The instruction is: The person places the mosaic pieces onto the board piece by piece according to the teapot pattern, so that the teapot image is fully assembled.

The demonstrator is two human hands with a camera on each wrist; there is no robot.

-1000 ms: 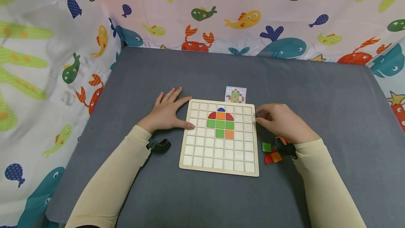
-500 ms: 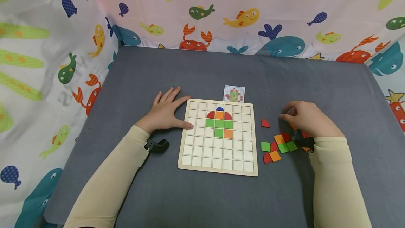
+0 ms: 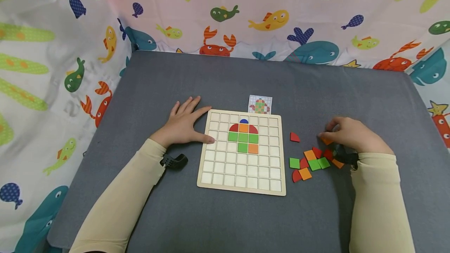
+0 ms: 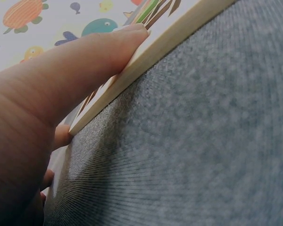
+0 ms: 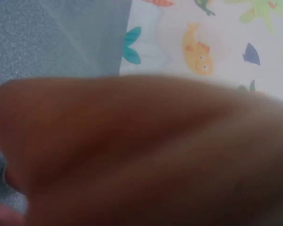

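While the left hand (image 3: 183, 125) lies beside the wooden board (image 3: 242, 170), its fingers apart and straight, its thumb resting on the left rim, the right hand (image 3: 349, 132) has left the board's right edge and moved toward the table's right edge. Its fingers curl down just over an orange tile (image 3: 326, 141); whether they pinch it I cannot tell, since the right wrist view shows mostly the back of the hand. That shift uncovers a red piece (image 3: 294, 137), which lies by itself on the table (image 3: 158, 89), between the board's right edge and the hand. Nearer the table's front edge, other loose pieces (image 3: 314, 164) lie clustered. The board, well in from the table's far edge, bears the same 9 pieces as 1 second ago, so the change looks like sorting, with nothing added. A picture card (image 3: 260, 104) lies against the board's far edge.
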